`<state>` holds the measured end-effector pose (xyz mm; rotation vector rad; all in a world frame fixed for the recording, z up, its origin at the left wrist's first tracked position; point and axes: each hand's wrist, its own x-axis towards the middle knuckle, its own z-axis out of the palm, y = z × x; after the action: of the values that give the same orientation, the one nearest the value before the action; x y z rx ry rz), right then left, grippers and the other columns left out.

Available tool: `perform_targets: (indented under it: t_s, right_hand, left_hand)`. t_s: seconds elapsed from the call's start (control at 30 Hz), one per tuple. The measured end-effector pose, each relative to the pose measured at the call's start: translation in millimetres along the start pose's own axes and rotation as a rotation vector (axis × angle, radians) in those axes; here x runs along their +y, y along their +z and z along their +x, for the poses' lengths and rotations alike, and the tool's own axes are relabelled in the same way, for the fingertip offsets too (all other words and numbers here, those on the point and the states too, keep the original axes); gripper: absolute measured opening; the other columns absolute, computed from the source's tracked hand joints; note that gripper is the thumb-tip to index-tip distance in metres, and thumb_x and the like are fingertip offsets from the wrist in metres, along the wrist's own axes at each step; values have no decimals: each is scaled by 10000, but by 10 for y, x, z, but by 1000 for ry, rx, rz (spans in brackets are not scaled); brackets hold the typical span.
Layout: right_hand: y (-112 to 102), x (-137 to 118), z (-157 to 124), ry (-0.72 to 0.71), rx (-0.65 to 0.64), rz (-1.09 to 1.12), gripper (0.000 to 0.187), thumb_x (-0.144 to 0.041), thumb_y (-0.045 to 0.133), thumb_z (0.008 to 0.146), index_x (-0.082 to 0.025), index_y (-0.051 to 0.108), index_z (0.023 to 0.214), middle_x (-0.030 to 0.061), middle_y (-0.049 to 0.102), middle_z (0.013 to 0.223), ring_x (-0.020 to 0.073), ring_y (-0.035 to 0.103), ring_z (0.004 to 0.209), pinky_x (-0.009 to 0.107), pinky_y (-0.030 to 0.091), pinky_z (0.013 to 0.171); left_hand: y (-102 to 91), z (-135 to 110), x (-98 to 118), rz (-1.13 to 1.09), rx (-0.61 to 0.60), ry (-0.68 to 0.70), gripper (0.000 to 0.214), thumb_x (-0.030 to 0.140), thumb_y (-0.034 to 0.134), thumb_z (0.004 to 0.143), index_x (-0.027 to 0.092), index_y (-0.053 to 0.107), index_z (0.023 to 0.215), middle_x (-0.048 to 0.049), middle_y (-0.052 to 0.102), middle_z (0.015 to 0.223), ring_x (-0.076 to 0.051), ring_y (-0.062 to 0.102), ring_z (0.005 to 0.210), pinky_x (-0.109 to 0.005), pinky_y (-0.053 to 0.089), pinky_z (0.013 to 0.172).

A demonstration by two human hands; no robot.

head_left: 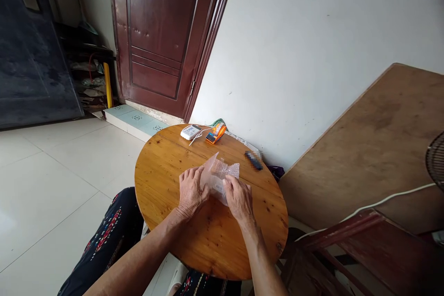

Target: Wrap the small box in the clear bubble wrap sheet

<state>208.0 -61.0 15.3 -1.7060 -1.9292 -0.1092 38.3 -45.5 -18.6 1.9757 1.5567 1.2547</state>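
Observation:
Above the middle of the round wooden table (166,166), a piece of clear bubble wrap (220,171) lies between my two hands. It looks like a pouch or a folded sheet, and a pale label-like patch shows on its lower part. My left hand (192,190) grips its left side, with the thumb on the near face and the other fingers bent. Curled over the right edge, my right hand (238,195) pinches the wrap. Whether anything sits inside the plastic I cannot make out.
Toward the table's far edge are a white device (190,132) with a cord, an orange tape dispenser (216,133) and a dark, blurred-out object (253,160). Beyond stand a white wall and a dark red door (156,32). A brown board (364,148) leans at right, near a fan (437,159).

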Motion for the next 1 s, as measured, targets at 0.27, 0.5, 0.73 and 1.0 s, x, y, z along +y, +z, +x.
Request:
perform_targets:
  t_s: [0.27,0.5,0.73,1.0]
  right_hand:
    - [-227,-209,-459,-166,-482,373,261,-315,565,854,-234,691,641,0,689,656,163,592,626,263,408,632]
    - [-201,-163,-454,76,-404,478,309,-426,537,855,-204,670,685,11,656,671,209,619,703,276,456,635]
    - [-13,37,-224,208,-83,259,474,-340,597,761,-225,554,1218,82,636,1103,207,640,816,349,518,772]
    - [76,-15,-129,242,-81,447,395,-392,641,765,-227,611,1122,66,706,1034,228,646,897,336,496,789]
  left_hand:
    - [-111,-27,68,-169,88,173,404,406,484,899,184,577,1223,-103,610,1287,-252,496,1242,-407,326,1069]
    - [-198,-55,117,-215,-203,283,240,375,513,844,200,674,880,-40,709,773,-196,635,729,-378,429,901]
    - [-126,-25,64,-7,-298,176,398,219,570,691,214,655,1080,-87,677,1073,-268,613,976,-372,448,875]
    - [34,-62,-26,28,-415,243,843,588,681,694,166,451,1386,-181,577,1314,-355,480,1243,-511,291,1085]
